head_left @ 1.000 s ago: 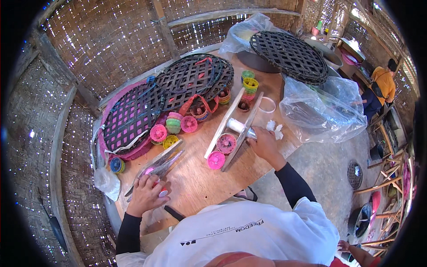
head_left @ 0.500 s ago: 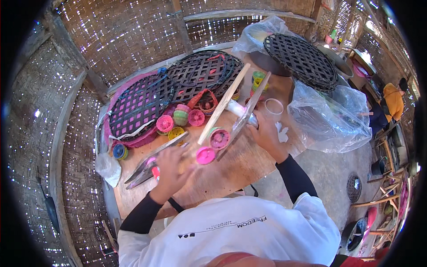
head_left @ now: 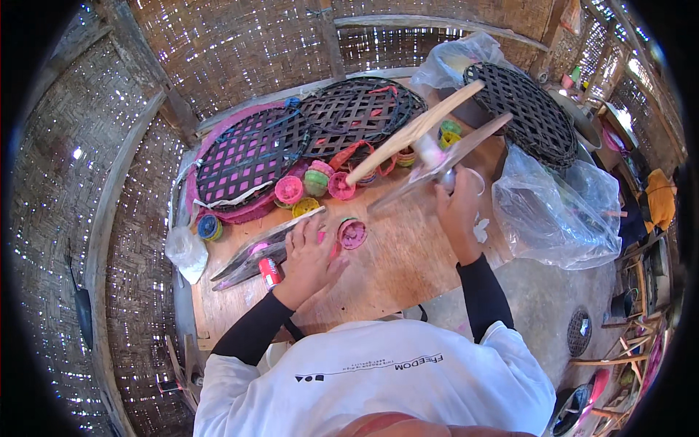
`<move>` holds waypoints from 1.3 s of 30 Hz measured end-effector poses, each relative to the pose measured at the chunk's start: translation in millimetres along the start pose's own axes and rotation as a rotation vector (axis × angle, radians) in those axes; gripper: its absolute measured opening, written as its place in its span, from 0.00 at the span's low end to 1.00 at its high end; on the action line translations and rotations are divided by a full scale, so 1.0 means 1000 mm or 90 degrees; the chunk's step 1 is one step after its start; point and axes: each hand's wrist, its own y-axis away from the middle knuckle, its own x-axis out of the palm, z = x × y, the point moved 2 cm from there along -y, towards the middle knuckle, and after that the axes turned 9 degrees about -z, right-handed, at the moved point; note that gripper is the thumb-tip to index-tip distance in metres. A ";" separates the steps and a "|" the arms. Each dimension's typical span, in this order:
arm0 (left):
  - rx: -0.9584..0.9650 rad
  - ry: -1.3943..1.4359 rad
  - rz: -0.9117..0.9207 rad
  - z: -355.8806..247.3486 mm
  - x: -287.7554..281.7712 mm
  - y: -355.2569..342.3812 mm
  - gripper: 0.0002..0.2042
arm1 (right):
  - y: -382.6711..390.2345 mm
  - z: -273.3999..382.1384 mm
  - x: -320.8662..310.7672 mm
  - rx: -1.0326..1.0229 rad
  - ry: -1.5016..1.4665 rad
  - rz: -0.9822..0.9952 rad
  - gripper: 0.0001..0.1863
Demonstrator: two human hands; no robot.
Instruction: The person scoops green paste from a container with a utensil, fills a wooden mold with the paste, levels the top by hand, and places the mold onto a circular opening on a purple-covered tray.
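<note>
The step in hand appears to be carrying the two-bar wooden frame (head_left: 416,131) aside while a small cup is handled apart from it. The frame slants through the upper centre of the frame, looking raised off the bench (head_left: 397,264), with a pale cylinder (head_left: 432,154) between its bars. The right hand (head_left: 456,211), right of centre, is curled around the cylinder's near end.

The left hand (head_left: 310,256), left of centre, is palm down with its fingers apart. Pink shows around the fingers, but I cannot tell whether they grip anything. Just beside it, near the centre, the pink cup (head_left: 352,234) lies tipped on the bench, its mouth toward the viewer. A second wooden frame (head_left: 246,255) lies at the lower left, close to a red can (head_left: 270,274).

The next move seems to call for a firm right-hand hold, since the bars jut well past the grip and could knock the coloured cups (head_left: 317,179) near the lattice trays (head_left: 251,156), and for the left hand to stay clear of the lower bar ends.
</note>
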 end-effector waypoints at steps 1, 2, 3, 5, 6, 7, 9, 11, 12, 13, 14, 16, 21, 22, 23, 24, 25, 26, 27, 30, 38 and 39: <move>-0.026 0.024 -0.014 0.000 -0.006 -0.003 0.36 | -0.009 0.006 -0.003 -0.008 -0.004 -0.027 0.23; -0.026 0.029 -0.017 -0.003 -0.013 -0.010 0.36 | -0.018 0.012 -0.009 -0.018 0.000 -0.058 0.23; -0.084 0.111 -0.020 -0.005 -0.020 -0.015 0.36 | -0.021 0.020 -0.009 -0.020 -0.003 -0.058 0.23; -0.144 0.193 -0.022 -0.010 -0.028 -0.019 0.36 | -0.020 0.039 0.000 0.122 -0.318 0.024 0.18; -0.132 0.259 -0.041 -0.014 -0.030 -0.019 0.37 | -0.014 0.054 0.008 0.146 -0.356 0.066 0.17; -0.120 0.326 -0.061 -0.016 -0.032 -0.019 0.38 | -0.005 0.073 0.016 0.169 -0.394 0.109 0.15; -0.145 0.437 -0.109 -0.022 -0.034 -0.025 0.37 | 0.001 0.118 0.016 0.129 -0.450 0.116 0.14; -0.174 0.541 -0.157 -0.022 -0.039 -0.026 0.36 | 0.024 0.141 0.037 0.130 -0.477 0.209 0.16; -0.369 0.741 -0.095 -0.017 -0.039 -0.022 0.32 | 0.039 0.155 0.047 0.158 -0.534 0.253 0.16; -0.569 0.935 -0.027 -0.016 -0.041 -0.018 0.28 | 0.051 0.167 0.051 0.184 -0.591 0.299 0.17; -0.573 0.932 -0.031 -0.016 -0.050 -0.017 0.28 | 0.055 0.171 0.048 0.183 -0.595 0.303 0.17; -0.693 0.991 -0.254 -0.006 -0.059 -0.008 0.20 | 0.058 0.188 0.036 -0.107 -0.591 0.324 0.21; -0.622 0.876 -0.489 0.042 -0.061 0.029 0.17 | 0.029 0.157 0.039 -0.293 -0.716 0.497 0.23; -0.625 0.776 -0.555 0.047 -0.073 0.030 0.14 | 0.019 0.138 0.054 -0.145 -0.627 0.542 0.22; -0.623 0.678 -0.609 0.051 -0.081 0.033 0.11 | 0.009 0.119 0.065 0.003 -0.525 0.577 0.21; -0.627 0.682 -0.611 0.059 -0.077 0.040 0.11 | -0.002 0.098 0.081 0.034 -0.462 0.512 0.20; -0.625 0.683 -0.627 0.068 -0.075 0.051 0.12 | -0.011 0.083 0.097 0.062 -0.405 0.446 0.19; -0.625 0.679 -0.645 0.074 -0.074 0.063 0.13 | -0.015 0.079 0.114 0.056 -0.412 0.451 0.19; -0.650 0.699 -0.636 0.078 -0.070 0.070 0.18 | -0.019 0.077 0.130 -0.019 -0.373 0.426 0.22; -0.655 0.696 -0.624 0.072 -0.063 0.075 0.23 | -0.012 0.090 0.157 -0.165 -0.229 0.408 0.29; -0.690 0.650 -0.655 0.081 -0.061 0.099 0.16 | 0.000 0.123 0.197 -0.252 -0.078 0.395 0.32; -0.692 0.636 -0.664 0.084 -0.062 0.101 0.12 | 0.003 0.122 0.201 -0.256 -0.081 0.397 0.32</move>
